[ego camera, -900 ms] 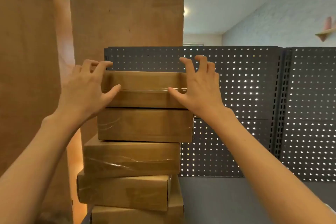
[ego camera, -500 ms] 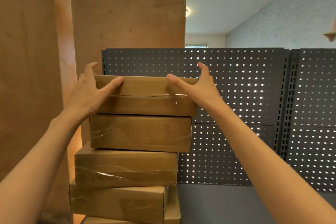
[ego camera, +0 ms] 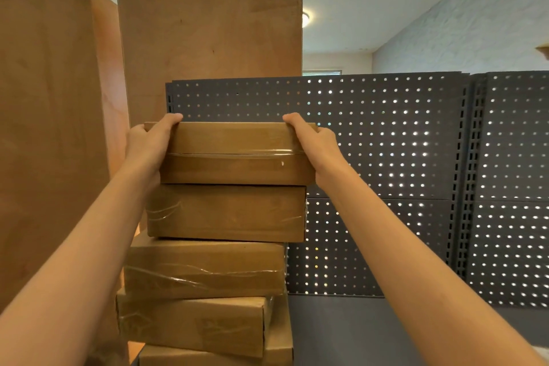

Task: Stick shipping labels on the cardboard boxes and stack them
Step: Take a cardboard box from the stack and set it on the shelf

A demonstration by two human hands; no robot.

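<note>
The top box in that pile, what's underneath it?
Under the top box, held at its ends by the left hand and right hand, sits a taped cardboard box, then at least three more. The stack's base and any labels are not visible.

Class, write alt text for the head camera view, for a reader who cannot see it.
Two bare hands, left hand and right hand, grip the ends of the top cardboard box on an uneven stack of taped boxes. Behind stand a grey pegboard and tall plywood panels.
</note>
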